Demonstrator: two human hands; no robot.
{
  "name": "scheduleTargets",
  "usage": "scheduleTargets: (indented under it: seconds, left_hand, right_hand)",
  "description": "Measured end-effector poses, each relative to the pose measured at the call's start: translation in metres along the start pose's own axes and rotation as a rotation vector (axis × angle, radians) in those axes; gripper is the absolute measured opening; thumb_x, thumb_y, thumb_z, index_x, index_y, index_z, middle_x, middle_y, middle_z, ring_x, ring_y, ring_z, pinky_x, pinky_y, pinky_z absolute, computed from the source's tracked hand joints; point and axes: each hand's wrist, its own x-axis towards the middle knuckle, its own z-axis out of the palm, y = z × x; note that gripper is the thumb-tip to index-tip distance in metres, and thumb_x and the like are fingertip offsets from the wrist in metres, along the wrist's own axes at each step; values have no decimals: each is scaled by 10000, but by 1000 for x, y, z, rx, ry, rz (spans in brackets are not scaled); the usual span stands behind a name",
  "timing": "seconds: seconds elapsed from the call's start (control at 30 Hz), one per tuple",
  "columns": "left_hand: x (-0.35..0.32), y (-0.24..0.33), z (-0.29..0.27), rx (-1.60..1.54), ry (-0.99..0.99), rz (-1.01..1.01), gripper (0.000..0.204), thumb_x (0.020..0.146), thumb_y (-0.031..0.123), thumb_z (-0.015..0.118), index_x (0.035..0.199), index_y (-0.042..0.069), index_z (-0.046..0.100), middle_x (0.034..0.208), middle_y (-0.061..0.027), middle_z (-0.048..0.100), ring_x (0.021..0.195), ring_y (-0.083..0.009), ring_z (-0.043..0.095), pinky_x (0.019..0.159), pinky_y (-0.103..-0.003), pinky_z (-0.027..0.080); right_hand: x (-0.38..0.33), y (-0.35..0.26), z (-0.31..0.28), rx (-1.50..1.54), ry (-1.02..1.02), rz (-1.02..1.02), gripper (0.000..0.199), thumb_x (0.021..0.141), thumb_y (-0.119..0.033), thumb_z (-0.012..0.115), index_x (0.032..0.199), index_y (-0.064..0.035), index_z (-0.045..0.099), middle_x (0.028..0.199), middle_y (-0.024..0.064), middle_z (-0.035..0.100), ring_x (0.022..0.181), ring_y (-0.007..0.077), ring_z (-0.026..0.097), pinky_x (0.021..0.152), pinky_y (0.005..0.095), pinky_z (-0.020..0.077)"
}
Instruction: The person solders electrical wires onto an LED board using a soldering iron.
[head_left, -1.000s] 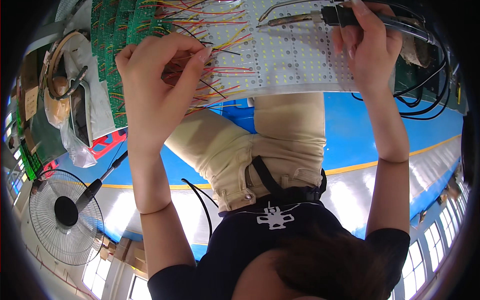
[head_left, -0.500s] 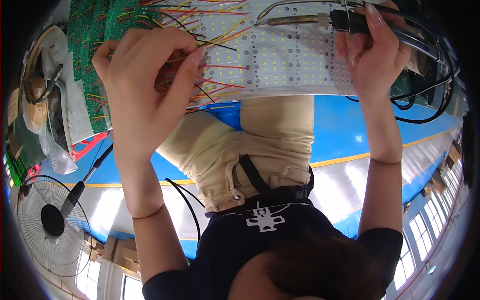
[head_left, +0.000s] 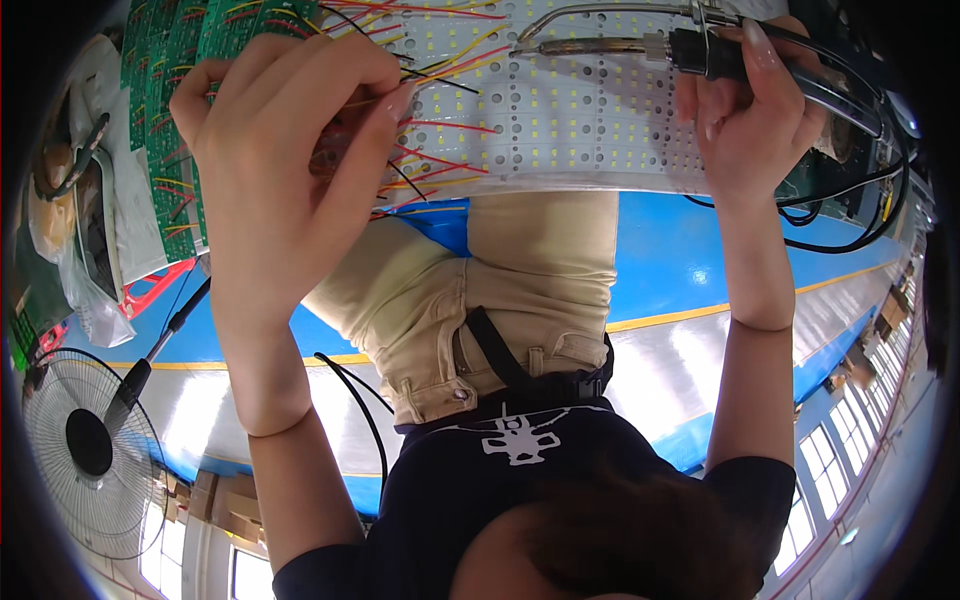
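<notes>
My right hand (head_left: 755, 130) grips the dark handle of a soldering iron (head_left: 595, 46) that points left. A thin curved metal tube (head_left: 590, 9) runs above its shaft, and both ends come close together. Closed in a pinch, my left hand (head_left: 275, 165) holds thin wires, whose yellow and red ends (head_left: 475, 62) reach right to the iron's tip. Whether tip and wire touch is too small to tell. Below them lies a white LED board (head_left: 555, 130) with rows of small yellow LEDs and round holes. My left fingers hide part of the wires.
Green circuit boards (head_left: 150, 110) with short coloured wires lie at the left. Black cables (head_left: 850, 243) loop from the iron at the right. A plastic bag (head_left: 95, 290) hangs at the left edge, above a standing fan (head_left: 90, 440). Blue floor (head_left: 690, 255) shows below the table.
The view has turned slightly. The yellow and red wire ends sit a little nearer to the iron's tip. Both hands keep their hold.
</notes>
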Motion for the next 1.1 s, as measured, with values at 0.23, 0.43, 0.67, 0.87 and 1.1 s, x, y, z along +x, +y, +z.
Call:
scheduleTargets:
  seconds: [0.23,0.43,0.67,0.87,1.1]
  left_hand:
    - [0,1,-2,2,-3,-9,37,858,123,662,892,112,668,823,35,654,813,-146,586,892,-354,275]
    - [0,0,-2,4,1,10,39,855,119,664,893,113,669,820,37,652,812,-144,585,888,-354,274]
    - [0,0,-1,-14,-1,9,38,849,112,672,886,112,669,810,39,649,808,-139,584,872,-352,271]
    - [2,7,-5,51,-43,-35,39,846,109,674,885,111,669,810,37,649,809,-140,586,874,-353,271]
    - [2,7,-3,61,-29,-30,41,847,114,673,887,111,671,813,38,651,820,-144,592,889,-358,275]
  right_hand:
    - [3,-1,-10,-71,-37,85,172,975,-109,451,828,-58,523,445,17,329,336,122,278,365,318,356]
    - [5,1,-12,-35,-79,75,171,970,-100,437,809,-80,490,437,19,326,328,128,280,355,327,358]
    - [4,1,-11,-76,-63,38,150,963,-81,437,822,-65,487,433,21,324,326,125,277,347,323,360]
    - [4,3,-10,-87,-25,33,130,954,-60,443,843,-60,510,436,23,329,328,120,283,346,324,363]
    - [3,2,-11,-74,-13,55,111,944,-48,458,847,-59,512,437,20,330,332,114,292,349,328,371]
